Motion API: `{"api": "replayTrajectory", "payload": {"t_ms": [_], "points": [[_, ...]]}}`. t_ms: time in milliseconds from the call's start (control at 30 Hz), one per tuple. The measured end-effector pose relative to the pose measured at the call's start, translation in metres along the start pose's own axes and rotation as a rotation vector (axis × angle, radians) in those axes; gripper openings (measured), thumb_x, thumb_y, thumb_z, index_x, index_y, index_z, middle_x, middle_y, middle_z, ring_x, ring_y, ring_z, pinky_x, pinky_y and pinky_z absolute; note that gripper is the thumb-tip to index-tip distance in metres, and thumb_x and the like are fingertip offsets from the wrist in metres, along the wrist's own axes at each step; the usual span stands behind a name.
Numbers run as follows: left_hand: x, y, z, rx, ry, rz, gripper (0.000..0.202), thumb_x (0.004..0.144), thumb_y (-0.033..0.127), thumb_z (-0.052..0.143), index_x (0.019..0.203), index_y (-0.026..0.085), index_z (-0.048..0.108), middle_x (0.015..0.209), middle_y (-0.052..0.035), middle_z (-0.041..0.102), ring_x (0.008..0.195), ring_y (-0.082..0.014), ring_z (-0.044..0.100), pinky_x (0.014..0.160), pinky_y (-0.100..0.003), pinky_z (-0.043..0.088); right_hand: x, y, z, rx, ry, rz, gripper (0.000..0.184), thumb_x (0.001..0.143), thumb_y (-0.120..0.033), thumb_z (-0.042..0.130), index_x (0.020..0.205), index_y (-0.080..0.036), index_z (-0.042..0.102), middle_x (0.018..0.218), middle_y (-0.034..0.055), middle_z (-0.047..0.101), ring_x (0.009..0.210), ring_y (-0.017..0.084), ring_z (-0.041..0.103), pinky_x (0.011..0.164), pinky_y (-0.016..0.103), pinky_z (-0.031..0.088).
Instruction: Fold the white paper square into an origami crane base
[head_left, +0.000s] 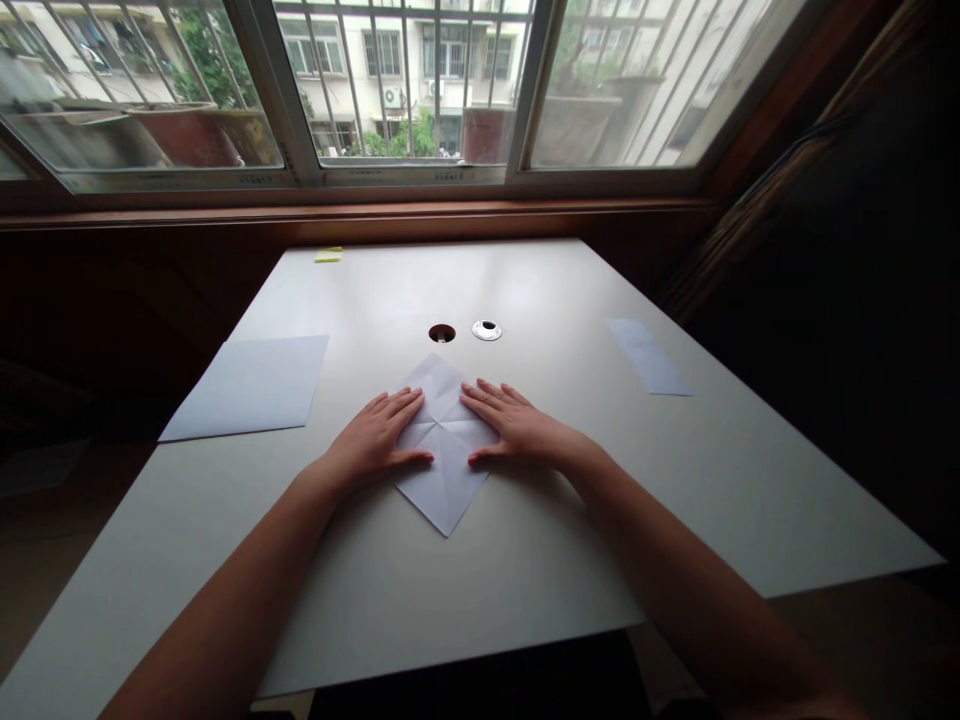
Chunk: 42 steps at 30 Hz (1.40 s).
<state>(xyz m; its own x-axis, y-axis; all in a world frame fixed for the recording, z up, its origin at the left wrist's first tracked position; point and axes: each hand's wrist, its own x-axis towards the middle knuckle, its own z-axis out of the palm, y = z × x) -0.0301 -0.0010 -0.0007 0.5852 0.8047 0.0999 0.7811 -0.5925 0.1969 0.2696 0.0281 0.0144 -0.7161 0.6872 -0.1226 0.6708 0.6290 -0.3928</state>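
A square sheet of white paper (444, 488) lies on the table with one corner pointing toward me. Creases cross near its middle, and the sheet looks mostly flat. My left hand (379, 432) rests on its left corner, palm down, with the thumb apart from the fingers. On the right corner lies my right hand (514, 428), also flat, its fingers stretched out and thumb spread. The paper's left and right corners are hidden beneath my hands.
White table (540, 590) below a barred window. At left, a larger paper sheet (247, 388); at right, a narrow paper strip (649, 358). Beyond my hands are a round cable hole (442, 333) and its ring-shaped cover (487, 330). Yellow sticky notes (328, 255) lie far left.
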Motion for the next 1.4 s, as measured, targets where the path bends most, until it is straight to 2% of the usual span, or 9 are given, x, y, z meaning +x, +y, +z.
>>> {"api": "replayTrajectory", "payload": {"t_ms": [433,533,633,733,833,900,967,1100,1400], "points": [[-0.003,0.008,-0.004,0.043,0.019,-0.039,0.086,0.086,0.078,0.041,0.152,0.023,0.036,0.159,-0.0087,0.036,0.144,-0.0276,0.037,0.119,-0.043,0.027,-0.001,0.002,0.002,-0.027,0.047,0.018,0.1,0.077,-0.083,0.051,0.158,-0.033,0.021,0.165,-0.0003,0.02,0.153,0.033,0.011,0.125,0.055,0.007],[-0.003,0.011,-0.007,0.079,0.065,-0.087,0.072,0.092,0.072,0.038,0.148,0.027,0.042,0.153,-0.0081,0.045,0.136,-0.0292,0.045,0.112,-0.045,0.035,-0.003,0.009,0.001,-0.07,0.125,0.059,0.095,0.079,-0.08,0.053,0.156,-0.032,0.027,0.164,0.002,0.023,0.153,0.035,0.013,0.123,0.059,0.013],[-0.002,0.011,-0.009,0.129,0.116,-0.176,0.065,0.094,0.068,0.039,0.141,0.025,0.052,0.134,-0.0114,0.06,0.121,-0.0324,0.053,0.1,-0.048,0.044,-0.003,0.017,-0.002,-0.121,0.279,0.066,0.077,0.087,-0.068,0.055,0.152,-0.029,0.039,0.161,0.0051,0.031,0.151,0.034,0.022,0.122,0.059,0.017],[-0.001,0.006,-0.008,0.127,0.157,-0.201,0.065,0.09,0.069,0.045,0.137,0.024,0.056,0.125,-0.0131,0.06,0.116,-0.0336,0.052,0.098,-0.051,0.046,0.0,0.021,-0.002,-0.103,0.372,-0.021,0.059,0.093,-0.054,0.054,0.146,-0.028,0.048,0.153,0.006,0.045,0.147,0.03,0.034,0.122,0.056,0.022],[-0.001,-0.002,-0.005,0.071,0.189,-0.126,0.064,0.089,0.068,0.05,0.136,0.026,0.056,0.137,-0.0121,0.052,0.13,-0.0332,0.044,0.108,-0.051,0.041,0.002,0.019,0.0,-0.048,0.29,-0.104,0.065,0.091,-0.059,0.055,0.147,-0.027,0.046,0.153,0.0051,0.045,0.147,0.029,0.033,0.123,0.053,0.023],[-0.001,-0.006,-0.003,0.048,0.169,-0.06,0.067,0.089,0.068,0.05,0.141,0.025,0.052,0.15,-0.0118,0.042,0.141,-0.0328,0.034,0.116,-0.051,0.033,0.002,0.016,0.002,-0.026,0.205,-0.1,0.081,0.085,-0.068,0.057,0.151,-0.025,0.04,0.159,0.0058,0.036,0.149,0.031,0.027,0.124,0.053,0.02],[0.0,-0.008,-0.003,0.04,0.109,-0.036,0.074,0.089,0.07,0.048,0.147,0.024,0.045,0.156,-0.0118,0.037,0.145,-0.032,0.031,0.12,-0.052,0.026,0.001,0.013,0.003,-0.016,0.142,-0.071,0.094,0.08,-0.075,0.058,0.155,-0.025,0.032,0.162,0.0062,0.026,0.151,0.033,0.022,0.125,0.054,0.016],[-0.002,-0.008,-0.004,0.035,0.043,-0.072,0.079,0.088,0.073,0.045,0.151,0.026,0.037,0.157,-0.0095,0.038,0.142,-0.0303,0.038,0.121,-0.052,0.023,-0.001,0.011,0.003,-0.002,0.092,-0.03,0.101,0.076,-0.08,0.057,0.157,-0.028,0.026,0.165,0.0033,0.018,0.153,0.033,0.015,0.126,0.052,0.01],[-0.003,-0.008,-0.003,0.035,0.077,-0.083,0.076,0.086,0.073,0.05,0.148,0.03,0.043,0.151,-0.009,0.045,0.134,-0.032,0.044,0.117,-0.051,0.031,-0.002,0.006,0.001,0.014,0.067,-0.034,0.099,0.077,-0.079,0.057,0.157,-0.031,0.024,0.164,0.0025,0.02,0.152,0.033,0.018,0.126,0.054,0.007]]}}
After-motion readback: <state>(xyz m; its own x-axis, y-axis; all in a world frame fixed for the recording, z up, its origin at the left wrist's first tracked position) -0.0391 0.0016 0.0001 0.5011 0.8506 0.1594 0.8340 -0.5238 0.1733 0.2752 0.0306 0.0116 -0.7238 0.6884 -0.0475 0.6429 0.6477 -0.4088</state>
